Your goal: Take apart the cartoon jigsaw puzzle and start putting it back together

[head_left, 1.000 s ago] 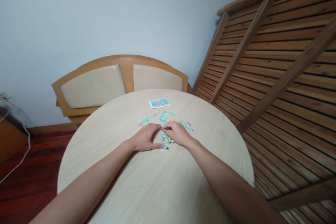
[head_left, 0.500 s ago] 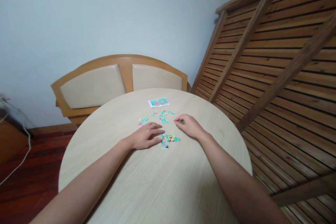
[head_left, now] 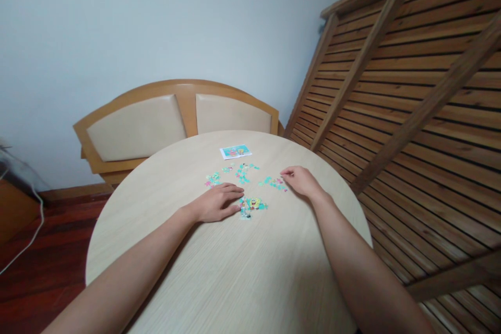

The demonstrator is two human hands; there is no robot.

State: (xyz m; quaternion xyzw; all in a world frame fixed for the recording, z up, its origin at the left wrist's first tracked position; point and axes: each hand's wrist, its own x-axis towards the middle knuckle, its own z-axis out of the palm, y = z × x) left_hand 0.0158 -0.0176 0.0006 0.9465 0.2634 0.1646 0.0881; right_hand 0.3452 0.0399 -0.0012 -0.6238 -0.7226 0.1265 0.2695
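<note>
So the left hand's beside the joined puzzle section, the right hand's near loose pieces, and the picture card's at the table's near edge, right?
Not quite: the head view shows the picture card toward the far side of the table, beyond the loose pieces. The left hand is beside the joined puzzle section, the right hand near loose pieces.
</note>
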